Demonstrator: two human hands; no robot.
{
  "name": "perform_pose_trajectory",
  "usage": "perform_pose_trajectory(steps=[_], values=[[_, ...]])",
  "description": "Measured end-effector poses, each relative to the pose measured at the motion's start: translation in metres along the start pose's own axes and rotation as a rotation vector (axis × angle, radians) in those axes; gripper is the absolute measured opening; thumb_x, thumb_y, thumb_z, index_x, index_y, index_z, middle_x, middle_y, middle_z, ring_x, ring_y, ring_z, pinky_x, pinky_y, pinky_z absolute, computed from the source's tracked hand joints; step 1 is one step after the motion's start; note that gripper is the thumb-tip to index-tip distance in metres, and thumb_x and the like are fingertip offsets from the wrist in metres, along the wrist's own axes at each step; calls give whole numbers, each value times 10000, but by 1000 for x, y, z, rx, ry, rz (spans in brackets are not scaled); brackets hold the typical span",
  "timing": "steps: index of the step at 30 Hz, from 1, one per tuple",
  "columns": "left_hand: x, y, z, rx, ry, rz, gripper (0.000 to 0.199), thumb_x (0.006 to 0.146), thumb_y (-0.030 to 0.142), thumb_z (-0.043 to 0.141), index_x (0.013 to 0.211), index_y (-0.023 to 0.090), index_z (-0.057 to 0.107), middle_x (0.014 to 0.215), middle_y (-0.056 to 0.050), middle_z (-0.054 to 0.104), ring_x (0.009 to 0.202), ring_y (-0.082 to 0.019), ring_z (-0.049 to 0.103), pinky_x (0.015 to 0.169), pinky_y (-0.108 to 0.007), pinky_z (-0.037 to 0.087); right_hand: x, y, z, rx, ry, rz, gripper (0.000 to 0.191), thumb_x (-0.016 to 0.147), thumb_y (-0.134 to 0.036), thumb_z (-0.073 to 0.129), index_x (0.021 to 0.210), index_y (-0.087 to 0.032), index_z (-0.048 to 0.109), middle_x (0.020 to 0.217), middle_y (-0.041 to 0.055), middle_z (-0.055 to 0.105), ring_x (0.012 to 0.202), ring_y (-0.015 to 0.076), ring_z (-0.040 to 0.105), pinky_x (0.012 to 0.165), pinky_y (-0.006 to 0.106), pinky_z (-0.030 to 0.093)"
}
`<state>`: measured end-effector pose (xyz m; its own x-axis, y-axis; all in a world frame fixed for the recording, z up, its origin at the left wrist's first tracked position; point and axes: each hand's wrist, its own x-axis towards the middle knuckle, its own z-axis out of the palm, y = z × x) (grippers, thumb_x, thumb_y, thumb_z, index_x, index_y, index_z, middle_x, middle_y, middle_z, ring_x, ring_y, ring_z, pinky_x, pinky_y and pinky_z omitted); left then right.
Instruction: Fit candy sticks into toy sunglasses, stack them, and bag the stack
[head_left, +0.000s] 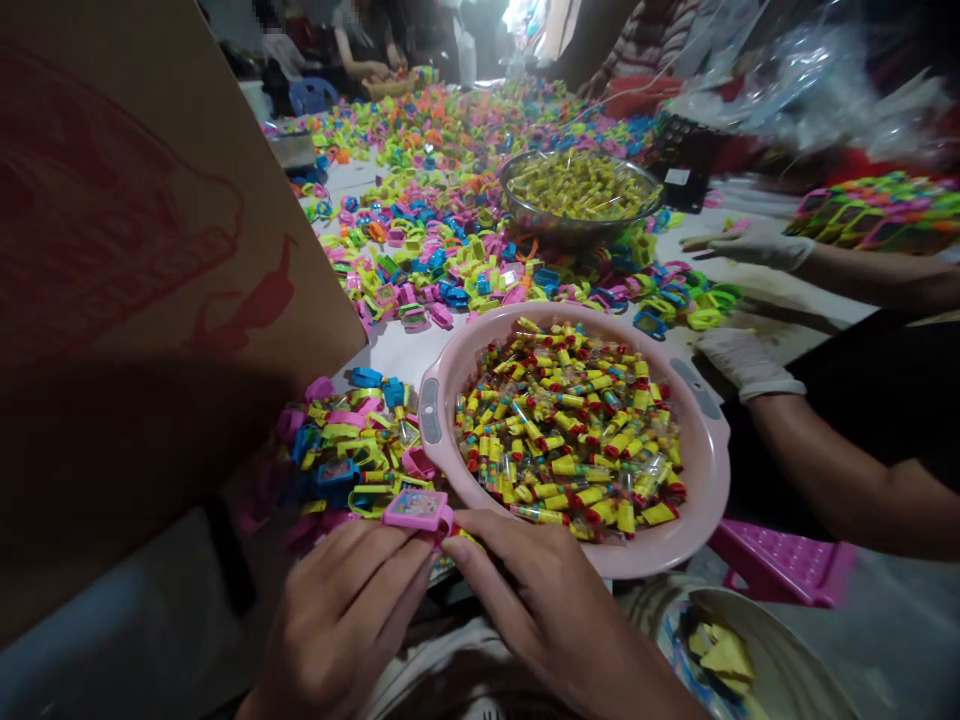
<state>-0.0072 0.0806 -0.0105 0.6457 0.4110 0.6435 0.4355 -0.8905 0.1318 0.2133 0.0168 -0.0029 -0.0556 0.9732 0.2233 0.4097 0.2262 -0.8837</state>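
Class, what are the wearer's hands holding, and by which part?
Pink toy watch: left hand at its face, right hand at its strap, pinching a yellow piece.

Pink toy watch (415,509), rectangular picture face up, held; small yellow-red piece (469,537) just beside, mostly hidden.

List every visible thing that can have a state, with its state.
Left hand, closed on pink toy watch
Right hand, pinching yellow-and-red piece
Pink toy watch, held, picture side up
Pink basin, upright, filled with wrapped tubes
Metal bowl, full of yellow pieces
Bin, open, scraps inside
Cardboard box, cannot tell; top out of view
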Motion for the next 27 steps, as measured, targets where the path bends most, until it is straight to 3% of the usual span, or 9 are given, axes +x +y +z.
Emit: perform_pose_trajectory(steps=[2, 5, 8, 11, 14, 16, 18, 21, 27], values=[[-3, -19, 3, 18, -9, -40, 209, 1007, 17, 757, 1190, 118, 750, 1034, -82, 823, 955, -175, 767, 980, -312, 596, 5, 7, -7, -162, 70, 3, 207, 1155, -367, 620, 1262, -241, 746, 928, 7, 812, 751, 180, 762, 733, 272, 549], [-12, -55, 8, 149, -2, -97, 220, 1014, 50, 762, 1216, 132, 732, 1071, -88, 825, 962, -194, 782, 991, -325, 596, 19, 22, -18, -594, 192, 23, 211, 1141, -399, 631, 1124, -219, 740, 959, 78, 792, 874, 266, 756, 754, 340, 547], [-24, -82, 8, 254, -50, -160, 202, 1042, 109, 739, 1234, 171, 733, 1140, -89, 834, 1044, -245, 796, 1060, -391, 583, 35, 37, -21, -937, 84, 71, 200, 1118, -357, 643, 984, -227, 714, 984, 134, 757, 980, 345, 714, 784, 413, 555], [-20, -95, 3, 183, -21, -223, 199, 1048, 133, 726, 1234, 200, 742, 1187, -82, 821, 1099, -239, 792, 1082, -377, 579, 42, 48, -15, -997, 40, 42, 196, 1061, -375, 734, 946, -226, 678, 982, 124, 727, 970, 350, 696, 780, 440, 573], [15, -111, 8, 14, 5, -278, 132, 1071, 196, 685, 1171, 209, 771, 1139, -73, 811, 1083, -218, 781, 1035, -336, 581, 39, 57, -10, -957, 90, 12, 200, 1008, -321, 789, 928, -228, 631, 981, 104, 705, 964, 338, 684, 792, 449, 574], [54, -135, 24, -73, -106, -337, 193, 1096, 287, 628, 1070, 188, 792, 1059, -82, 815, 1015, -221, 775, 962, -326, 584, 36, 61, -8, -909, 113, -6, 175, 1005, -277, 761, 928, -235, 610, 971, 95, 697, 958, 329, 671, 793, 445, 561], [94, -169, 52, -87, -347, -402, 223, 1066, 282, 624, 1046, 167, 814, 1047, -89, 827, 982, -229, 767, 926, -334, 575, 35, 64, -6, -847, 124, -31, 150, 1012, -251, 709, 918, -240, 592, 949, 91, 689, 938, 324, 661, 792, 446, 548], [143, -219, 101, -58, -463, -431, 202, 1034, 227, 638, 999, 129, 811, 997, -98, 821, 925, -234, 754, 885, -357, 580, 36, 63, -3, -743, 164, -62, 118, 1013, -231, 635, 908, -240, 583, 918, 91, 680, 909, 326, 659, 801, 461, 542], [169, -255, 156, -5, -598, -456, 313, 1057, 457, 745, 1168, 164, 739, 1143, -72, 764, 990, -222, 742, 915, -434, 642, 45, 55, -1, -544, 303, -32, 103, 1042, -222, 548, 1038, -228, 651, 912, 77, 736, 835, 297, 734, 747, 411, 554]])
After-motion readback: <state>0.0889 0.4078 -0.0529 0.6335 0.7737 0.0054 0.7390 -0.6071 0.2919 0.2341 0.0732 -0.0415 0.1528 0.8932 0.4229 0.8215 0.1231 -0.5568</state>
